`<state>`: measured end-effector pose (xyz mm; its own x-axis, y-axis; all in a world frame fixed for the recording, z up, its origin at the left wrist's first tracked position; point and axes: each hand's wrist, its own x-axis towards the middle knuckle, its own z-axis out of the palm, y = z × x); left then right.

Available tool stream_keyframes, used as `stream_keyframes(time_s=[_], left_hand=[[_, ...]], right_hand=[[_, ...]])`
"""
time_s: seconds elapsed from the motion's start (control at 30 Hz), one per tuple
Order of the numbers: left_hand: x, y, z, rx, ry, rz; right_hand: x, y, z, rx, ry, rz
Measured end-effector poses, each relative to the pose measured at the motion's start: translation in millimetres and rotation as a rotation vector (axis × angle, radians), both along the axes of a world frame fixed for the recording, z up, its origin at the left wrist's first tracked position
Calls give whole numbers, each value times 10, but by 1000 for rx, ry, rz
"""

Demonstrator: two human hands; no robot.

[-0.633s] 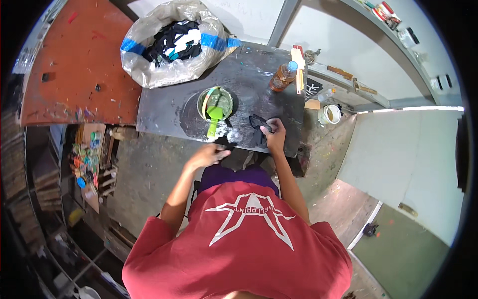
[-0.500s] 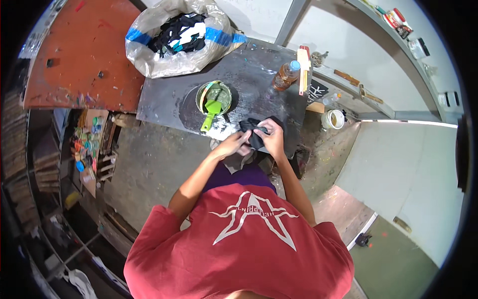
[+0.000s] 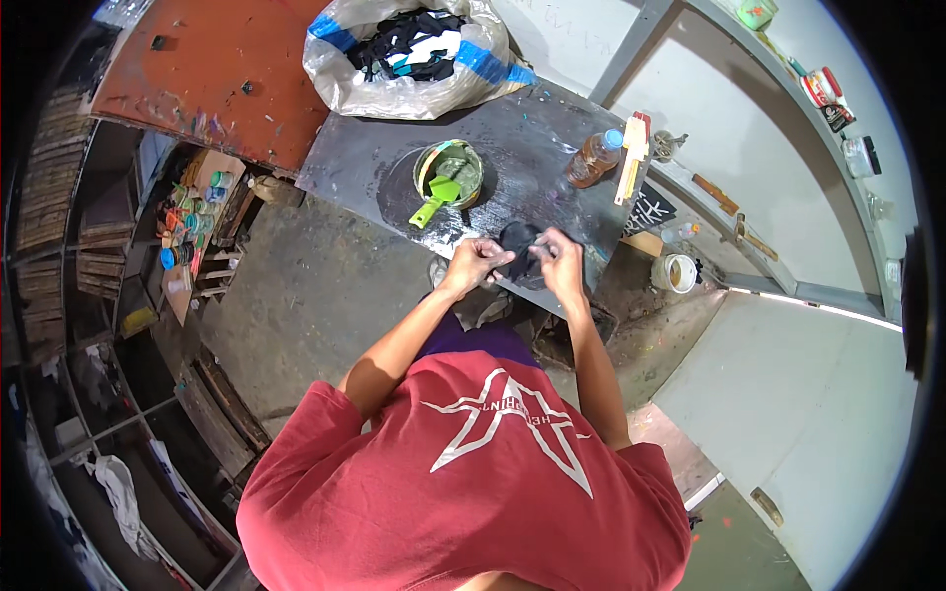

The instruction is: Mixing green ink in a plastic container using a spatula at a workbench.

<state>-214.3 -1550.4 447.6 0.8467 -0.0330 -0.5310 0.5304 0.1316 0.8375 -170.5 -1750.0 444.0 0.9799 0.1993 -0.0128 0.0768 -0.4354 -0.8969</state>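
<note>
Left hand (image 3: pixel 477 264) pinches a bunched black cloth (image 3: pixel 518 239) between thumb and fingers, and the right hand (image 3: pixel 560 261) grips its other side. The cloth is over the dark worktop (image 3: pixel 370 158), near the front edge, close to a tub (image 3: pixel 474 167) with a green scoop (image 3: pixel 444 189).

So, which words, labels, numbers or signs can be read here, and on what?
Wording isn't copied here; it shows on:
Red shirt: white lettering across a printed star.
Black board: white lettering, slanted.
Wall: faint scribbles, unreadable.
Red-and-white jar: markings too small to read.
</note>
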Motion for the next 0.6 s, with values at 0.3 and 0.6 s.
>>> stream_keyframes(time_s=[0.3,0.6], left_hand=[[-181,1192,-63,705,-312,60],[758,1517,452,664,-575,45]], right_hand=[[473,-106,-462,-486,-492,-23],[93,1570,988,-252,-488,502]])
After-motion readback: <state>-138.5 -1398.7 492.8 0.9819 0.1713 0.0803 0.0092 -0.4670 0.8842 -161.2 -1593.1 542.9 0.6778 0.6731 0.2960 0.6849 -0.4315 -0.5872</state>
